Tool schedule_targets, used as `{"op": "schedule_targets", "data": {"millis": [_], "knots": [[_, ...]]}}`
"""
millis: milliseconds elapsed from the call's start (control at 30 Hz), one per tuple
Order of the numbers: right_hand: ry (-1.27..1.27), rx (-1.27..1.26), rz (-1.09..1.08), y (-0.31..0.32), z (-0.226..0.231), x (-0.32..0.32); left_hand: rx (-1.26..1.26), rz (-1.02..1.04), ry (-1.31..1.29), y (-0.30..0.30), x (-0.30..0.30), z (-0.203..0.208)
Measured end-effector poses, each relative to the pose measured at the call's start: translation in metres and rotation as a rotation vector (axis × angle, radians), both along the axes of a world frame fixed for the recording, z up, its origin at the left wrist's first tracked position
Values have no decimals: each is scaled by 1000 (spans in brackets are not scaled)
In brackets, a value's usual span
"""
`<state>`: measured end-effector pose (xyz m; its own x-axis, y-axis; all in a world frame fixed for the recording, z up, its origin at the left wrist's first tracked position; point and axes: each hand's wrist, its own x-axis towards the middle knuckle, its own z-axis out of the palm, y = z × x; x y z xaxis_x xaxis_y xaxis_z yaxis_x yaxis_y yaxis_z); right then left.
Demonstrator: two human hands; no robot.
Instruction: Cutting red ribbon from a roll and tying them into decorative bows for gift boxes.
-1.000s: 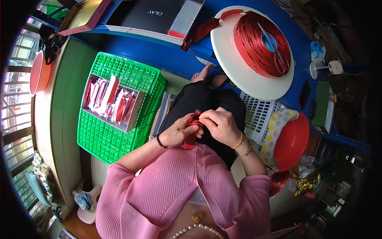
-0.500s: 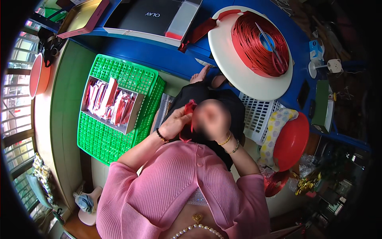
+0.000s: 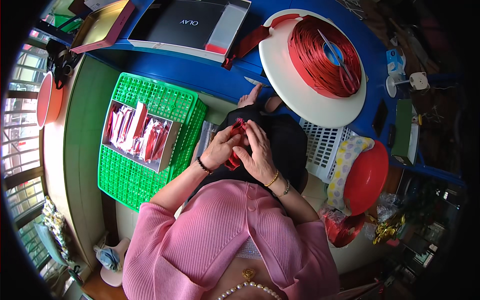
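Head view. Both forearms angle inward from the near side, elbows bent, meeting over the black trousers (image 3: 289, 147). Left hand (image 3: 217, 151) comes in from the left, back of hand up, fingers closed on a red ribbon piece (image 3: 232, 162) between thumb and fingertips. Right hand (image 3: 259, 159) comes from the right, knuckles up, fingers reaching far and left onto the ribbon's bunched far end, thumb held apart; cannot tell if they pinch it. Ribbon sits between the hands above the lap, a loose part hanging on the near side; right hand hides some of it.

Left: green basket (image 3: 119, 162) bearing an open box (image 3: 173, 142) of red-and-white packets (image 3: 134, 131). Far side: blue desk (image 3: 185, 67) with a black tray box (image 3: 175, 20) and a pink box (image 3: 105, 25).

Far right: white round board (image 3: 295, 107) under a large ribbon roll (image 3: 307, 50), scissors (image 3: 337, 57) lying across it. The board stands between the hands and the desk's far right part. Right, nearer: white basket (image 3: 320, 142), then a red bowl (image 3: 367, 175) beside a dotted cloth (image 3: 345, 160).
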<state>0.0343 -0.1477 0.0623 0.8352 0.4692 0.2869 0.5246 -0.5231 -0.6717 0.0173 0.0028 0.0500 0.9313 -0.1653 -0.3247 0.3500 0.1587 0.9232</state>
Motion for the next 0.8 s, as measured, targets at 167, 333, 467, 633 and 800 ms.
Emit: {"op": "schedule_targets", "data": {"millis": [167,333,467,633,800], "knots": [[509,320,-205,6,19,3,561,52,-335,0,7,-4],[446,365,-289,27,0,24,1198,19,-654,-14,18,-12],[278,318,-307,31,-14,32,1300,-34,-578,-22,16,-17],[209,316,-143,16,-11,32,1120,24,-584,-25,7,-6],[260,292,107,-10,16,36,506,-381,-296,38,33,18]]}}
